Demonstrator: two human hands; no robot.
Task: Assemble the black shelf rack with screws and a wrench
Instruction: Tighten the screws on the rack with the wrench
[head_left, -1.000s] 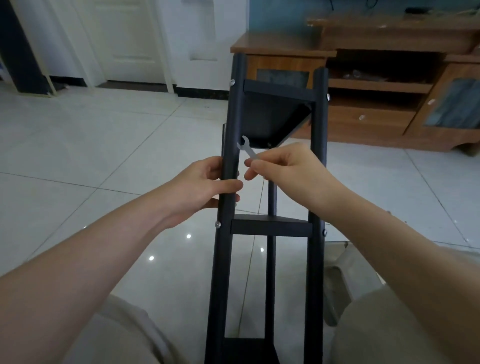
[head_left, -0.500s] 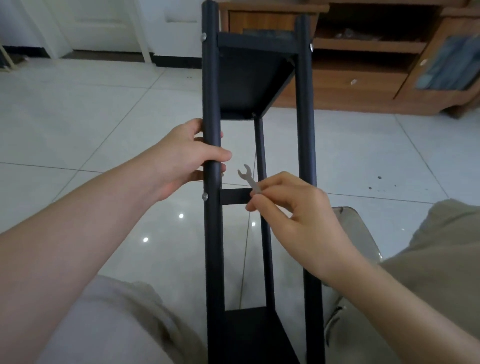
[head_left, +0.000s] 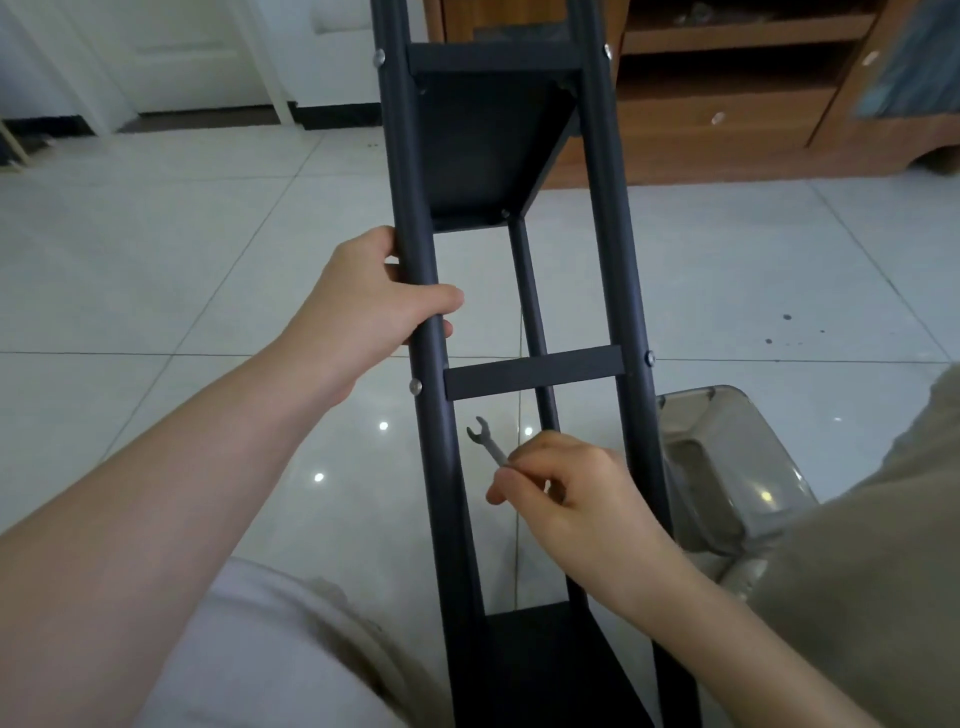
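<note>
The black shelf rack (head_left: 613, 218) lies tilted away from me between my knees, with shelf panels joined to its round posts by silver screws (head_left: 415, 385). My left hand (head_left: 371, 304) grips the left post just above the middle shelf bar (head_left: 532, 371). My right hand (head_left: 576, 506) pinches the handle of a small open-end wrench (head_left: 485, 439), whose jaw points up and sits just right of the left post, below the middle bar and clear of the screws. Another screw head (head_left: 649, 357) shows on the right post.
A clear plastic container (head_left: 727, 467) sits on the tiled floor right of the rack, beside my right knee. A wooden cabinet (head_left: 753, 104) with drawers stands behind the rack's far end. White doors are at the back left.
My right hand has carried the wrench down from above the middle bar to below it. The view has tilted downward, and my left hand keeps its grip on the left post.
</note>
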